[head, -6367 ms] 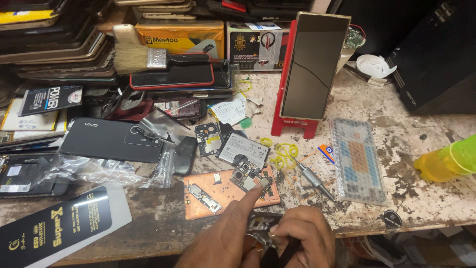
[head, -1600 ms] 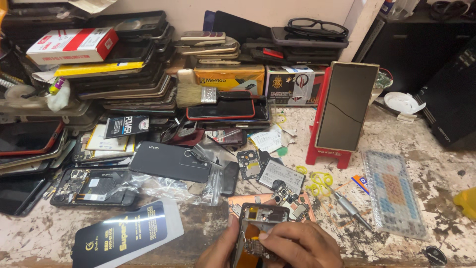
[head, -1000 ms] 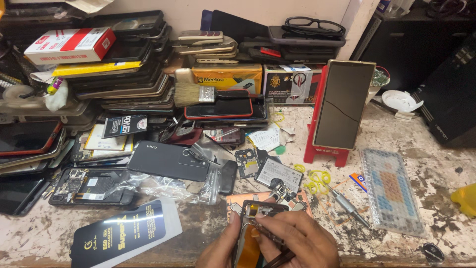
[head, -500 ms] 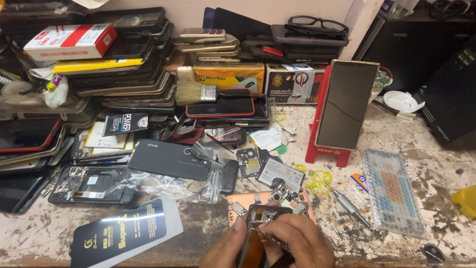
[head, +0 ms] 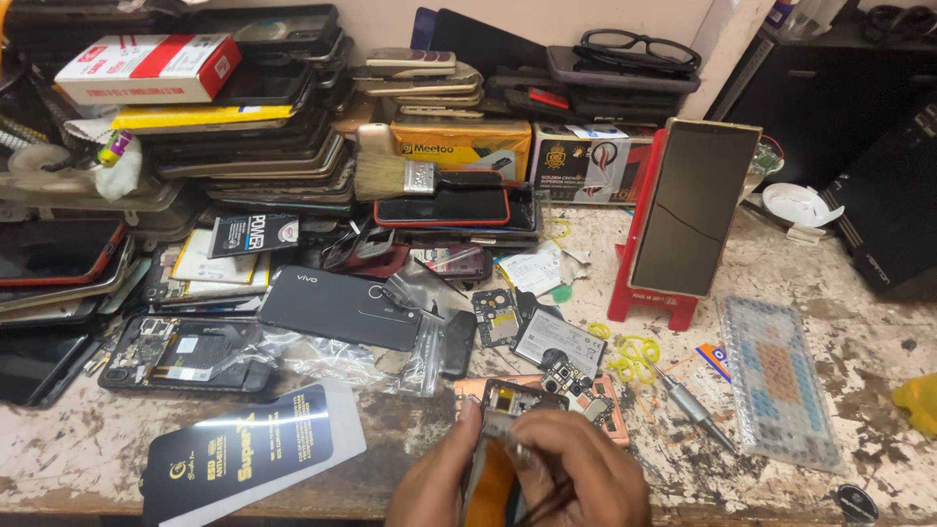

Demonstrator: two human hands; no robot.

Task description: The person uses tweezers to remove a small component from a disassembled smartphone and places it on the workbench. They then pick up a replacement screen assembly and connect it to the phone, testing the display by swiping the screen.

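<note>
At the bottom centre, my left hand [head: 429,483] holds an opened phone body [head: 508,405] by its left edge, its dark top with bare parts showing above my fingers. My right hand [head: 586,473] lies over the phone's lower right and grips a thin dark tool [head: 547,500], most of it hidden in my fist. Both hands hover just above the bench's front edge. Behind the phone lies an orange mat [head: 613,405] with small camera parts [head: 561,376] on it.
A screwdriver [head: 695,410] and a clear screw tray [head: 781,381] lie to the right. A red stand with a cracked phone [head: 688,220] stands behind. Stacked phones and boxes [head: 244,127] fill the back left; a dark packet [head: 249,449] lies front left.
The view shifted from the bench's right side to its middle. My hands stayed at the front edge with the opened phone; my right hand's tool shifted slightly over its lower part.
</note>
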